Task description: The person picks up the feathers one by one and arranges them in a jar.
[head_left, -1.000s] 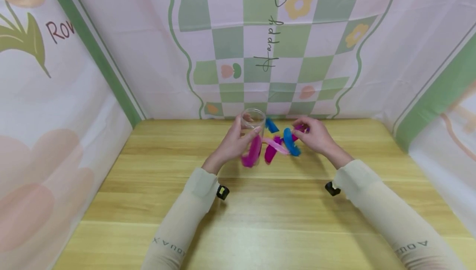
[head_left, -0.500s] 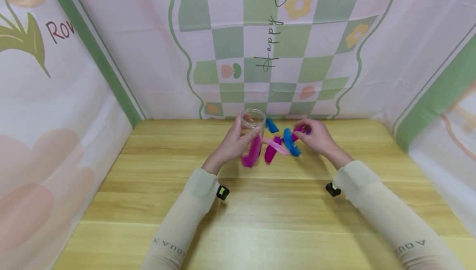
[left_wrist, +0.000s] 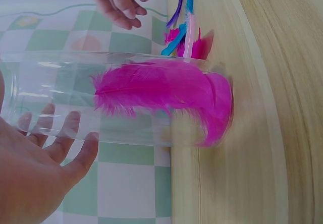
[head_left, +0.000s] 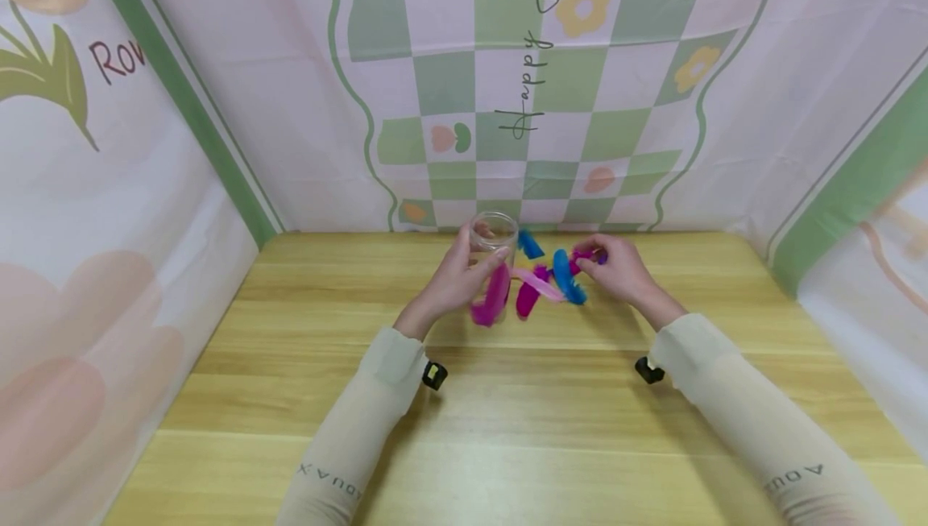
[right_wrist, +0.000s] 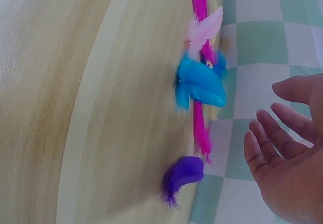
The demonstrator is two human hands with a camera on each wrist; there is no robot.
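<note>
My left hand (head_left: 458, 272) grips a tall clear jar (head_left: 495, 232) that stands upright on the table, fingers round its upper part. Inside, bright magenta feathers (left_wrist: 151, 88) lie at the bottom and lean up the wall. Relaxed and bent, the fingers of my right hand (right_wrist: 287, 143) hold nothing and hover above the loose feathers. Below them are a blue feather (right_wrist: 199, 82), a purple feather (right_wrist: 184, 176), a pale pink feather (right_wrist: 204, 27) and a magenta feather (right_wrist: 202, 130). Another blue feather (head_left: 530, 244) lies behind, near the jar.
The wooden table (head_left: 478, 429) reaches back to a hanging cloth (head_left: 500, 91) with a green and white check. More printed cloth (head_left: 87, 268) hangs along the left side, and also at the right. A small black camera (head_left: 434, 374) sits at each wrist.
My right hand has drifted very slightly to the right, showing more of the magenta feather beneath it. The left hand, the jar and the loose feathers have stayed in place.
</note>
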